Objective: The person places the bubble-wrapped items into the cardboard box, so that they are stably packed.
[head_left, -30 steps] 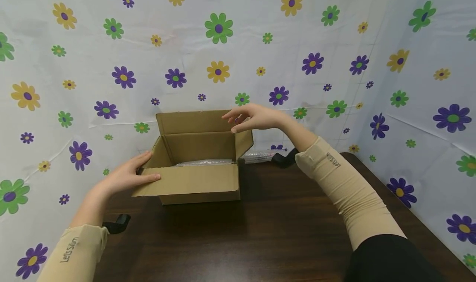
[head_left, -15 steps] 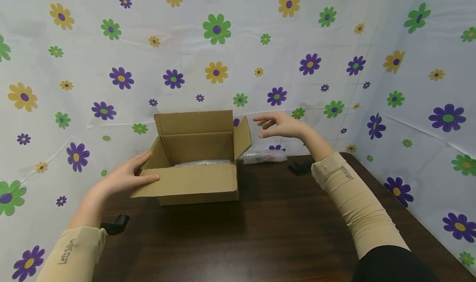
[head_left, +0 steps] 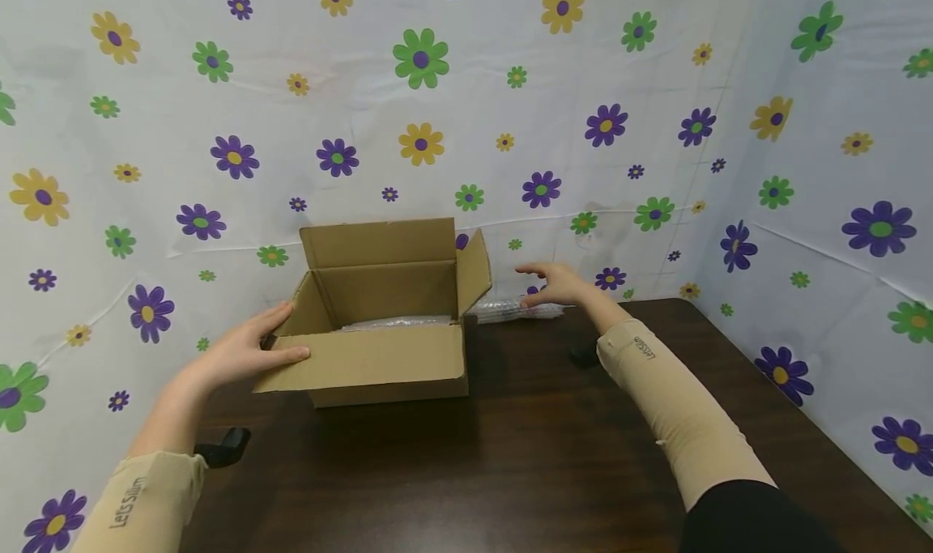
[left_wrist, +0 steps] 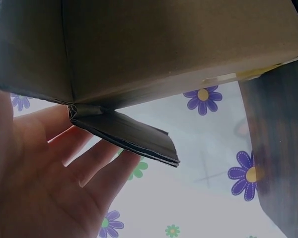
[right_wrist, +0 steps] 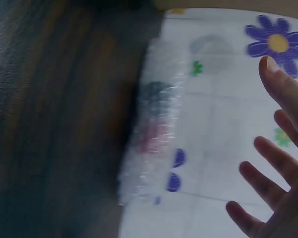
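Note:
An open cardboard box [head_left: 389, 393] stands at the back of the table, flaps spread, with bubble wrap [head_left: 404, 321] showing inside. My left hand [head_left: 240, 350] holds its front left corner, thumb over the front flap [head_left: 379, 359]. In the left wrist view, the fingers lie against a folded side flap [left_wrist: 134, 136]. My right hand [head_left: 560, 284] is right of the box, fingers spread and holding nothing. Closest to it is a bubble-wrapped package [right_wrist: 154, 124] with dark and reddish patches inside, lying along the table's back edge. Whether the hand touches it in the head view I cannot tell.
The dark wooden table [head_left: 554, 456] runs up to a flower-patterned cloth [head_left: 496, 67] hanging behind and on both sides. The box's right flap [head_left: 475, 274] sticks up and outward between the box and the wrapped package.
My right hand has moved from above the box's right flap out to the right, then down towards the wrapped package. The left hand keeps its place on the box.

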The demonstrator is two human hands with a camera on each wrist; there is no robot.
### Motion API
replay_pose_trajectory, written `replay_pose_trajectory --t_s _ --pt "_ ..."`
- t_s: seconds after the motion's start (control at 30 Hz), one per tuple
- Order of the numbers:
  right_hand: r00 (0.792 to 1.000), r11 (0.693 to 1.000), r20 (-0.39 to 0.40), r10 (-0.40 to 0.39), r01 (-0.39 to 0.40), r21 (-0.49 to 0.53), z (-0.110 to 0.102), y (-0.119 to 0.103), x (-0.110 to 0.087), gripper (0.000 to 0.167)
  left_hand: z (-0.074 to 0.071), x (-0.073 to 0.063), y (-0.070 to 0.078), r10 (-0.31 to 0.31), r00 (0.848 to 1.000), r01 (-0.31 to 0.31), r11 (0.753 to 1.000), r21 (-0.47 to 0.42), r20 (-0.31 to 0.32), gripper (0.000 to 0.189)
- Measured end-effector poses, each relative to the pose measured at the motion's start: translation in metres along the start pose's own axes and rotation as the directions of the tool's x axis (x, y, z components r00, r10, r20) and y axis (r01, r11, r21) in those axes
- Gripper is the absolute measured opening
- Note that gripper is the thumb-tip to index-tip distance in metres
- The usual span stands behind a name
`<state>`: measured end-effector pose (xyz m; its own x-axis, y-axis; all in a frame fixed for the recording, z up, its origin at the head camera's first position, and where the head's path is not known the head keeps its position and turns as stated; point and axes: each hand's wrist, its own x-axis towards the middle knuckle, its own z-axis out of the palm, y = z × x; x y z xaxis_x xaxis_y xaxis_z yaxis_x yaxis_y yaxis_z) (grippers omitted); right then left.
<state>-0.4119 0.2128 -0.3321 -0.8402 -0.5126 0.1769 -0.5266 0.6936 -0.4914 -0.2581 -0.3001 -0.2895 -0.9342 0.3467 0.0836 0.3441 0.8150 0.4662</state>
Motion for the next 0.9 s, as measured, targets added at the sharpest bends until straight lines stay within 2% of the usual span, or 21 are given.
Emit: replay_pose_trajectory --t_s 0.17,0.3,0.53,0.9 --pt "0.998 1.000 -0.063 0.003 -0.003 0.009 0.020 0.011 0.007 0.075 -0.001 -0.001 0.001 -0.005 1.000 0.005 1.000 -0.011 -0.002 0.093" --pt "0.995 0.999 -0.095 0.037 -0.039 -0.017 0.036 0.018 0.015 0.075 -0.002 -0.001 0.001 -0.013 1.000 0.013 1.000 -0.005 -0.009 0.093" --pt "0.987 0.983 -0.089 0.135 -0.144 -0.110 0.058 0.026 0.024 0.081 -0.001 -0.002 0.003 -0.031 0.999 0.031 0.999 0.019 -0.010 0.095" --pt "0.969 0.952 -0.061 0.241 -0.249 -0.178 0.070 0.035 0.029 0.078 0.003 -0.001 0.003 -0.030 1.000 0.030 0.999 0.029 -0.009 0.095"
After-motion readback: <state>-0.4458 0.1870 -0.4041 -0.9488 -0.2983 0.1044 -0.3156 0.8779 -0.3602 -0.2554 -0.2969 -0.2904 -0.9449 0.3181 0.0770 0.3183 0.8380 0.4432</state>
